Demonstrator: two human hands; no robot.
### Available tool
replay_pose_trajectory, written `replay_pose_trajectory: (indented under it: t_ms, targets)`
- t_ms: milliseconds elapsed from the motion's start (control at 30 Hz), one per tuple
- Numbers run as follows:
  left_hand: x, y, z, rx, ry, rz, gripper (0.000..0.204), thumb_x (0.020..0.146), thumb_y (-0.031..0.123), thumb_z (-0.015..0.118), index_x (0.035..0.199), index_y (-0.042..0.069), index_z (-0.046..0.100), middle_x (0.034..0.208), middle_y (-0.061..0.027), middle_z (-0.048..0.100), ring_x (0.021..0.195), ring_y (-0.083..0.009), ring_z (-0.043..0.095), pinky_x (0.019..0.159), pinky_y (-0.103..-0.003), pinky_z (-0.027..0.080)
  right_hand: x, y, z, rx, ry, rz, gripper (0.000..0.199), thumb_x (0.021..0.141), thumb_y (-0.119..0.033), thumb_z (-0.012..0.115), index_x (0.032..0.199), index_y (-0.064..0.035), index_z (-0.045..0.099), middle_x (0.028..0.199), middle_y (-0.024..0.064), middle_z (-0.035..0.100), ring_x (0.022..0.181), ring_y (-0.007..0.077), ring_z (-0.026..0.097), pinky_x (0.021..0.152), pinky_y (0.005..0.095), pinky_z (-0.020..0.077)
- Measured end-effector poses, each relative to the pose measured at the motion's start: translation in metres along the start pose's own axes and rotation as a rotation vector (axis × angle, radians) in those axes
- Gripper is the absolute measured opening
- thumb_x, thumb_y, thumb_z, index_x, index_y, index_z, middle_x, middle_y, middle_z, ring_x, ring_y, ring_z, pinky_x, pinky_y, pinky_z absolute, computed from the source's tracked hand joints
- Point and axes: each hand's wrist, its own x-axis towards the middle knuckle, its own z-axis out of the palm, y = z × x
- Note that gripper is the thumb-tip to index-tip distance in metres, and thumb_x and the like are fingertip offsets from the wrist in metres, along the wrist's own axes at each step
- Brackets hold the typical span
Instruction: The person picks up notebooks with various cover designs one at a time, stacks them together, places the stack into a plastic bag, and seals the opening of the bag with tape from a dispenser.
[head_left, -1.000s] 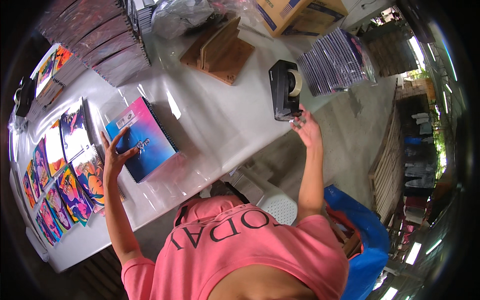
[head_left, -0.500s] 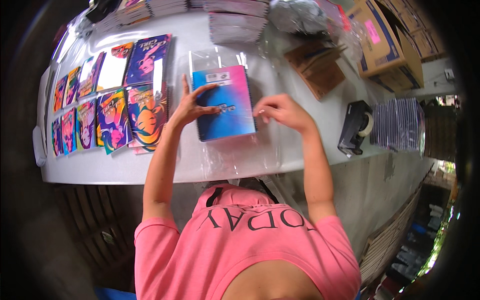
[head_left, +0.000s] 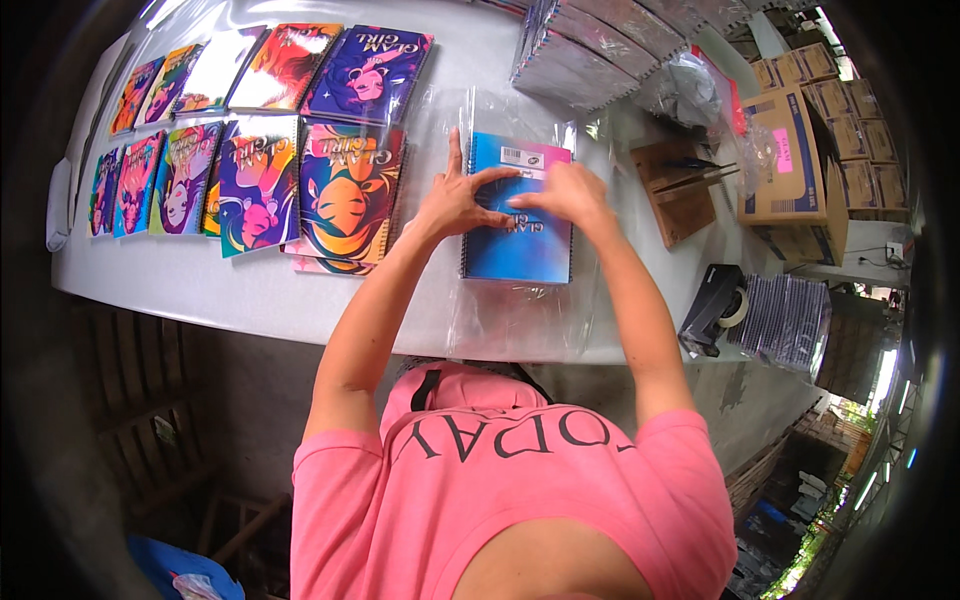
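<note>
A blue and pink spiral notebook (head_left: 520, 255) lies back cover up on clear plastic film (head_left: 510, 335), which spreads past its near and far edges. A white barcode label (head_left: 521, 157) sits near the cover's far edge. My left hand (head_left: 462, 205) rests at the notebook's left side, fingers spread, with thumb and index finger reaching onto the cover. Above the cover's right half is my right hand (head_left: 572, 195), its fingers curled under and the thumb pointing left near the label. Whatever those curled fingers may hold is hidden.
Colourful spiral notebooks (head_left: 258, 185) lie in two overlapping rows at left. Wrapped notebook stacks (head_left: 590, 50) stand at the far side. A brown wooden holder (head_left: 675, 190), a black tape dispenser (head_left: 712, 308), another notebook stack (head_left: 785, 318) and a cardboard box (head_left: 790, 160) are at right.
My right hand has moved from the notebook's right edge onto its cover, close to my left hand. The view has shifted, so the table's things appear displaced. My left hand stays on the notebook.
</note>
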Motion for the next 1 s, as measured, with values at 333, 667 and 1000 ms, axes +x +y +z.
replay_pose_trajectory:
  t_ms: [333,667,1000]
  targets:
    - [-0.033,0.035,0.007,-0.940,0.192,-0.103,0.129,0.048,0.037,0.089,0.141,-0.005,0.010,0.136,-0.0233,0.034,0.128,-0.0301,0.034,0.107,-0.037,0.027,-0.048,0.034,0.074,1.606,0.215,-0.172,0.098,0.069,-0.043,0.077,0.140,-0.0007,0.023,0.136,0.0164,0.036,0.128,0.0240,0.035,0.103,0.0351,0.0326]
    - [-0.085,0.096,-0.021,-0.842,0.191,0.161,0.139,0.049,0.032,0.087,0.143,0.000,-0.009,0.148,-0.0201,0.011,0.133,-0.0291,0.025,0.109,-0.040,0.024,-0.096,0.031,0.044,1.744,0.394,-0.357,0.119,0.053,-0.041,0.087,0.144,-0.0069,0.019,0.140,0.0108,0.034,0.125,0.0217,0.038,0.103,0.0363,0.0334]
    - [-0.103,0.106,-0.030,-0.754,0.195,0.173,0.136,0.050,0.018,0.085,0.144,0.008,-0.013,0.143,-0.0178,0.025,0.130,-0.0291,0.032,0.109,-0.040,0.025,-0.105,0.045,0.033,1.546,0.401,-0.546,0.131,0.045,-0.042,0.089,0.146,-0.0069,0.013,0.149,0.0142,0.020,0.137,0.0234,0.019,0.111,0.0380,0.0182]
